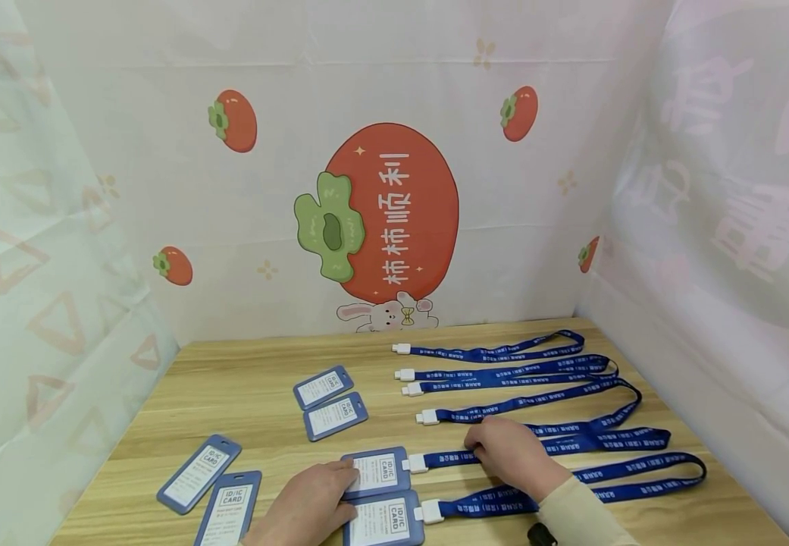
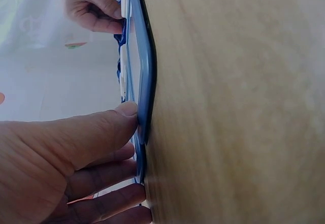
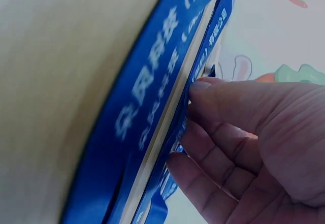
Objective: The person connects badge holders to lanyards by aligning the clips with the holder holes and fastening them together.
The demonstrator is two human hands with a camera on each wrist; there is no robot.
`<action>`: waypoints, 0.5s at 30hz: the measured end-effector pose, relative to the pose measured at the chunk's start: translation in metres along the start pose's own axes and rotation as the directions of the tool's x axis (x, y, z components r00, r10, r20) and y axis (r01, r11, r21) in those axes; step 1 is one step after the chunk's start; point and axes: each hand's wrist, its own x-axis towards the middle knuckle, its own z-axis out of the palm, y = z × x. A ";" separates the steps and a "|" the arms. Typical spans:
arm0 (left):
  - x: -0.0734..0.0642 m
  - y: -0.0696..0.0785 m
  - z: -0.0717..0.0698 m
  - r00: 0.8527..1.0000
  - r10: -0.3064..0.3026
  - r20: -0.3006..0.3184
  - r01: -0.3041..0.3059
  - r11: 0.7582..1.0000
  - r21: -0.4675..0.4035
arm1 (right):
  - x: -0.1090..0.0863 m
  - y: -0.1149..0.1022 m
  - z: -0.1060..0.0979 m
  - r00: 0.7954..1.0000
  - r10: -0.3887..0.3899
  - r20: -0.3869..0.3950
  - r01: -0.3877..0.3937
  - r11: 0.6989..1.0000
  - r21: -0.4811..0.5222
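Note:
My left hand (image 1: 315, 500) rests at the left edges of two blue ID card holders at the table's front. Its fingers reach onto the farther holder (image 1: 377, 472), while the thumb touches the edge of the nearer holder (image 2: 146, 71). Each of these holders joins a blue lanyard by a white clip (image 1: 417, 463). My right hand (image 1: 513, 459) pinches the strap of the farther holder's lanyard (image 1: 452, 459) between thumb and fingers, a little right of the clip. Below that wrist runs the nearer holder's lanyard (image 1: 483, 503), partly hidden by the hand.
Two blue card holders (image 1: 335, 416) lie at mid-table, and two more (image 1: 199, 474) at the front left. Several blue lanyards (image 1: 537, 398) with white clips stretch across the right side toward the back. Printed cloth walls (image 1: 394, 76) enclose the wooden table (image 1: 244, 379).

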 end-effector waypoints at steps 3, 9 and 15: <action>0.000 0.000 0.000 1.000 -0.003 0.002 0.003 1.000 0.001 | -0.002 0.003 -0.002 0.999 0.030 -0.014 -0.030 0.999 -0.014; 0.000 0.000 0.000 1.000 -0.010 0.008 0.010 1.000 0.001 | -0.001 0.007 -0.001 0.997 0.079 -0.016 -0.079 0.996 -0.032; 0.001 0.001 0.000 1.000 -0.012 0.007 0.012 1.000 0.003 | 0.000 0.009 -0.001 0.996 0.091 -0.015 -0.092 0.995 -0.030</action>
